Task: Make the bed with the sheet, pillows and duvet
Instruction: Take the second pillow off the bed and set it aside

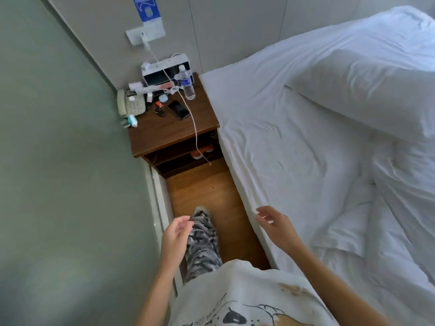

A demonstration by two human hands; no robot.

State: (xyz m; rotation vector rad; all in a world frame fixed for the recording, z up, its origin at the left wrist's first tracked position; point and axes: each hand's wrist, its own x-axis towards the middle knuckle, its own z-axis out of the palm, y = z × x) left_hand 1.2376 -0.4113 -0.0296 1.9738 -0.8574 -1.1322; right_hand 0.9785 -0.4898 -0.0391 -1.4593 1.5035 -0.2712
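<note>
A white sheet [277,137] covers the mattress on the right, with light wrinkles. A white pillow [372,90] lies across the bed's upper right. A second pillow [400,29] shows behind it near the headboard. The rumpled white duvet [388,220] is bunched at the right and lower right. My left hand [175,236] hovers over the narrow floor strip, fingers apart, holding nothing. Above the mattress's near edge, my right hand [275,224] has its fingers spread and is empty; I cannot tell if it touches the sheet.
A wooden nightstand [174,130] stands between wall and bed, carrying a water bottle [187,82], phone [179,109], desk telephone [130,103] and a hanging white cable [195,128]. The wall [58,161] is close on the left. My leg stands on the wooden floor [211,191].
</note>
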